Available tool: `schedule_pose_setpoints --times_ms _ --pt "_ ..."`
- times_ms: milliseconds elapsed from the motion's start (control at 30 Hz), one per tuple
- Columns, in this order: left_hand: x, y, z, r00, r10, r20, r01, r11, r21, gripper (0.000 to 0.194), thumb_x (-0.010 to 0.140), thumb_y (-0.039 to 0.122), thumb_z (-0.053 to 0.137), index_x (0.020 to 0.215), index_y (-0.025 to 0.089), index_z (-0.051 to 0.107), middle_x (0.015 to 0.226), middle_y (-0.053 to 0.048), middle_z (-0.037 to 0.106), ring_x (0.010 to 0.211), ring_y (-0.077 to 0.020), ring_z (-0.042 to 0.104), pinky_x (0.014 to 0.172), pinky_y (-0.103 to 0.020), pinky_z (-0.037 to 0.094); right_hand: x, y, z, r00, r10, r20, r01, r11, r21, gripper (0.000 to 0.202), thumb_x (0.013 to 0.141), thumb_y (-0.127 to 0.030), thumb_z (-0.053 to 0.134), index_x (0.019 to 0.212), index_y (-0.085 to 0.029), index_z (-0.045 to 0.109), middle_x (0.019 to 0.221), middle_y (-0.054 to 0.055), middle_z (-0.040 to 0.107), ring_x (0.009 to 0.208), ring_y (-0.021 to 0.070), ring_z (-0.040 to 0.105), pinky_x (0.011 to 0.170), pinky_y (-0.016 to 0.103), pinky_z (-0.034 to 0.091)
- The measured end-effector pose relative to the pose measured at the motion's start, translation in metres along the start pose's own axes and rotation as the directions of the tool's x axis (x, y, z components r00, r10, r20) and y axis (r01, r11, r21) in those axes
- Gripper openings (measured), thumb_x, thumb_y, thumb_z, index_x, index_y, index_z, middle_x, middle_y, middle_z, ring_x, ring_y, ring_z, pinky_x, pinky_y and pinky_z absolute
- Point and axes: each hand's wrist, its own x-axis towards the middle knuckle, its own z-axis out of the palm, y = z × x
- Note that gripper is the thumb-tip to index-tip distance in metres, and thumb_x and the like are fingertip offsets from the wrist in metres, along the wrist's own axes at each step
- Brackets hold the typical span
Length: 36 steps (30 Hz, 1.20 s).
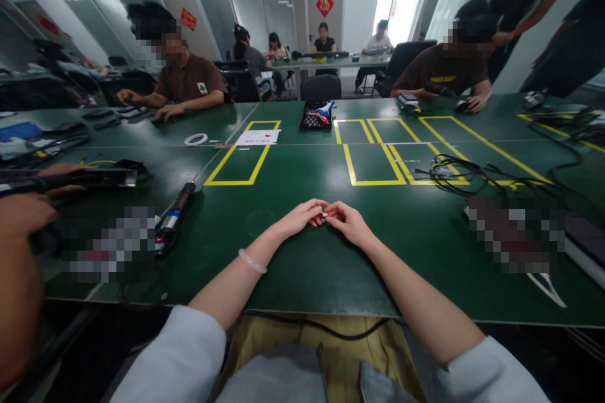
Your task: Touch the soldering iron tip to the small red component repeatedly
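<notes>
My left hand (306, 215) and my right hand (347, 221) meet just over the green table (302, 264), fingertips together. Pinched between them is a small white piece (324, 215), mostly covered by the fingers, so its kind does not show. Both hands are closed around it. A pale bangle (252, 262) circles my left wrist. Left of my forearm lies a black electric screwdriver (176, 217) with a blue and silver band, its tip pointing away from me.
Yellow tape rectangles (375, 182) mark the table. A black tray (316, 116) of small parts stands farther back. Black cables (454, 170) coil at right, near a blurred-out object (510, 236). A co-worker's arm (21, 264) reaches in at left; other people sit across the table.
</notes>
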Motion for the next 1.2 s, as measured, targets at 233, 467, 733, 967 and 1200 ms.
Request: schedule_pose_setpoints --times_ms 233,467,733,967,1200 --pt "0.0007 -0.0054 -0.0003 0.999 -0.039 -0.026 0.037 0.997 -0.073 0.036 0.081 0.048 0.058 0.090 0.013 0.057 0.077 -0.004 0.064 0.069 -0.0115 0.060 0.071 -0.027 0.046 -0.0010 -0.0010 -0.0003 1.000 -0.003 -0.017 0.003 1.000 -0.017 0.023 0.084 -0.037 0.058 0.098 -0.019 0.059 0.077 0.000 0.062 0.063 0.0118 0.054 0.060 0.024 0.041" --pt "-0.0024 -0.0054 0.0006 0.999 0.014 -0.032 -0.016 0.996 -0.087 0.032 0.074 0.036 0.069 0.093 0.013 0.056 0.076 0.000 0.060 0.070 -0.0094 0.057 0.071 -0.025 0.043 -0.0002 -0.0024 0.0025 0.999 0.019 -0.041 -0.019 1.000 -0.001 0.026 0.083 -0.039 0.059 0.098 -0.019 0.056 0.075 0.000 0.061 0.063 0.0121 0.054 0.061 0.024 0.042" --pt "-0.0023 -0.0095 0.0016 0.996 0.073 -0.052 -0.078 0.993 -0.084 0.034 0.066 0.022 0.074 0.092 0.013 0.055 0.088 -0.002 0.061 0.081 -0.0101 0.058 0.080 -0.026 0.043 -0.0001 -0.0052 0.0025 0.997 0.006 -0.075 -0.012 0.996 -0.084 0.019 0.079 -0.034 0.062 0.088 -0.018 0.058 0.076 0.000 0.060 0.062 0.0112 0.050 0.059 0.024 0.041" --pt "-0.0028 -0.0105 0.0019 0.995 0.080 -0.062 -0.082 0.996 -0.028 0.029 0.065 0.021 0.074 0.086 0.013 0.055 0.082 -0.001 0.061 0.076 -0.0106 0.058 0.074 -0.025 0.042 0.0006 -0.0020 0.0034 0.999 0.000 -0.054 -0.007 0.993 -0.115 0.021 0.076 -0.027 0.063 0.094 -0.017 0.059 0.084 0.002 0.064 0.069 0.0129 0.056 0.063 0.026 0.043" --pt "-0.0039 -0.0075 0.0030 0.996 0.068 -0.060 -0.069 0.998 -0.002 0.031 0.067 0.027 0.073 0.087 0.013 0.055 0.083 -0.002 0.061 0.076 -0.0110 0.058 0.074 -0.025 0.043 0.0001 -0.0008 0.0019 0.999 -0.007 -0.050 -0.001 0.987 -0.159 0.015 0.077 -0.028 0.063 0.088 -0.018 0.061 0.080 0.002 0.063 0.069 0.0133 0.056 0.065 0.026 0.044"
